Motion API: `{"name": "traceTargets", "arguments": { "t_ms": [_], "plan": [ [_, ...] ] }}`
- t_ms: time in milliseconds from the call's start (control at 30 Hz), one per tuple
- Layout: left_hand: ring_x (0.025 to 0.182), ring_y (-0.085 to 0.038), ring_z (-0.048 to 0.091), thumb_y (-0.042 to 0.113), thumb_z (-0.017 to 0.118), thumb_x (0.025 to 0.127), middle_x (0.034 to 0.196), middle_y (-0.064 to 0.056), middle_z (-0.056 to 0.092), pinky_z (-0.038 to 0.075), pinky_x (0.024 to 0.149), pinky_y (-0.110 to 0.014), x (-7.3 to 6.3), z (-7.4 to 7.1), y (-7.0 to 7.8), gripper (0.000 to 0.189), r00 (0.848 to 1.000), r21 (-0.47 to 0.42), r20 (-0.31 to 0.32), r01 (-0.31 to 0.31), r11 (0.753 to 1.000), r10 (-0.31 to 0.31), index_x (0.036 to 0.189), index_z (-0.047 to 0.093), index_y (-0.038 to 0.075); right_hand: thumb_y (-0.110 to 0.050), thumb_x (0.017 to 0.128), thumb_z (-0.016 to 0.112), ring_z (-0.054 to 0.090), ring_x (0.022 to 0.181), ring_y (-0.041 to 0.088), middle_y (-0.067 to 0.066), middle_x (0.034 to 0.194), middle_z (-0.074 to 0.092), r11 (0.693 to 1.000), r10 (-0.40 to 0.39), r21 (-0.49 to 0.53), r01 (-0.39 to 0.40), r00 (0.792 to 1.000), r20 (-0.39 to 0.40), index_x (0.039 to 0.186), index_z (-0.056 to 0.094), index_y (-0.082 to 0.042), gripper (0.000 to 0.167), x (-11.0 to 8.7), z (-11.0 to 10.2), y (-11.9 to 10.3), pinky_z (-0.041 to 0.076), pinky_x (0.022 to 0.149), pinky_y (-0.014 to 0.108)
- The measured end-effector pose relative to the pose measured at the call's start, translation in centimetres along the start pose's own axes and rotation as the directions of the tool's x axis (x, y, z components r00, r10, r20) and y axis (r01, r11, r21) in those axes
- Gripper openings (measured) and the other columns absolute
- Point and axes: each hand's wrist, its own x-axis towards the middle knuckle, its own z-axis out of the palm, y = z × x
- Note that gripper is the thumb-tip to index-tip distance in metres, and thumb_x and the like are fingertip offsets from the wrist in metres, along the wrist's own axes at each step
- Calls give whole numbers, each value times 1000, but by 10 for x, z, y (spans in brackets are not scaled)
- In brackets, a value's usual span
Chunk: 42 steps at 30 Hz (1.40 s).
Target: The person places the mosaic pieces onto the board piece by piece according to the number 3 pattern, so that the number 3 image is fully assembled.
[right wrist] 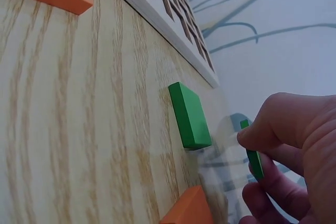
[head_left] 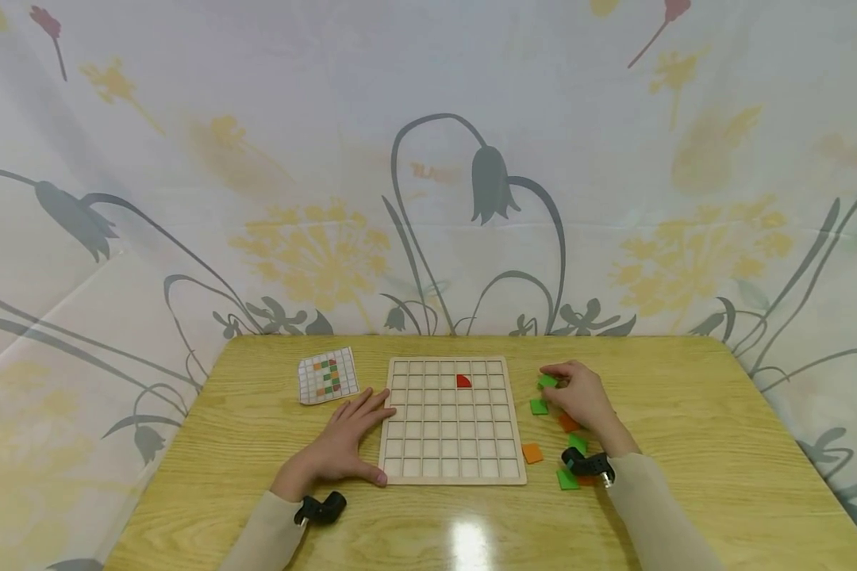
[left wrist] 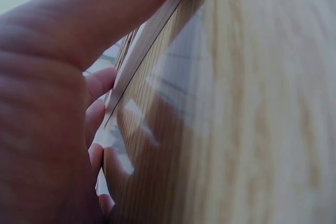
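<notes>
A wooden grid board (head_left: 447,480) lies on the table with one red quarter-circle piece (head_left: 463,381) in an upper cell. Along its left edge my left hand (head_left: 343,444) rests with fingers spread, thumb near the lower left corner and fingertips touching the rim. To the right of the board, my right hand (head_left: 582,396) pinches a green square tile (right wrist: 254,156) between thumb and fingers, just off the table in the right wrist view. Another green tile (head_left: 539,407) lies below that hand, and an orange tile (head_left: 532,453) sits beside the board's right edge.
A paper card (head_left: 328,376) with a coloured grid pattern lies left of the board. More green tiles (head_left: 567,479) and orange tiles (head_left: 569,423) are scattered under and around the right wrist. A flower-printed cloth (head_left: 443,238) hangs behind the table.
</notes>
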Motion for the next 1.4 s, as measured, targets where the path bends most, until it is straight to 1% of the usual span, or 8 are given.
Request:
{"name": "traceTargets", "arguments": {
  "t_ms": [133, 233, 433, 533, 800, 967, 1167, 1400],
  "plan": [
    [151, -37, 3, 58, 82, 71, 166, -8, 14, 3, 114, -66, 1, 0, 1, 105, 1000, -2, 5, 3, 1000, -3, 155, 38, 13, -8, 87, 70, 57, 87, 25, 16, 108, 62, 1000, -16, 7, 16, 1000, -3, 120, 71, 2, 34, -1, -1, -1, 48, 75, 39],
    [151, -37, 2, 58, 82, 71, 166, -7, 13, 3, 114, -66, 1, 0, 1, 105, 1000, -2, 7, 1, 1000, -1, 155, 38, 13, -8, 86, 70, 59, 88, 27, 17, 110, 63, 999, -40, 3, 40, 999, -12, 119, 71, 2, 34, -1, 0, -1, 50, 76, 41],
    [151, -36, 2, 59, 82, 71, 166, -7, 13, 3, 114, -66, 1, 0, 0, 105, 1000, 0, 9, 5, 1000, -5, 155, 38, 14, -6, 87, 69, 61, 93, 32, 16, 111, 62, 995, -94, 17, 95, 995, -35, 120, 71, 1, 34, -2, 2, -6, 52, 80, 48],
    [151, -36, 2, 59, 82, 71, 166, -7, 13, 3, 114, -66, 0, 0, 0, 105, 1000, -4, 9, 9, 1000, -9, 155, 38, 14, -4, 87, 69, 60, 95, 32, 16, 111, 62, 993, -110, 32, 111, 993, -36, 120, 71, 1, 33, -1, 4, -11, 52, 81, 50],
    [151, -36, 2, 59, 82, 71, 166, -7, 13, 2, 114, -65, 1, 1, -1, 105, 1000, -3, 6, 10, 1000, -10, 155, 38, 14, -3, 88, 68, 58, 94, 28, 15, 114, 61, 989, -142, 43, 141, 990, -2, 119, 71, 0, 32, 4, 16, -20, 52, 79, 45],
    [151, -36, 1, 60, 82, 71, 167, -6, 12, 2, 114, -65, 2, 1, -2, 106, 1000, -4, 10, 10, 1000, -10, 155, 37, 14, -1, 86, 68, 57, 91, 26, 12, 109, 61, 983, -176, 60, 175, 984, 13, 117, 72, -1, 31, 7, 26, -26, 51, 76, 42],
    [151, -36, 2, 60, 82, 71, 167, -6, 12, 2, 114, -66, 2, 1, -2, 105, 1000, -11, 9, 8, 1000, -8, 155, 38, 15, 0, 84, 66, 55, 89, 24, 9, 106, 62, 977, -209, 54, 207, 977, 31, 115, 73, -1, 32, 12, 36, -36, 48, 70, 37],
    [151, -38, 2, 59, 82, 72, 166, -8, 13, 3, 113, -67, 1, 1, -3, 105, 1000, -4, 2, -6, 1000, 6, 155, 38, 14, 0, 82, 66, 56, 91, 24, 9, 108, 63, 972, -227, 75, 223, 973, 45, 114, 73, -1, 32, 18, 51, -50, 49, 74, 37]
  ]
}}
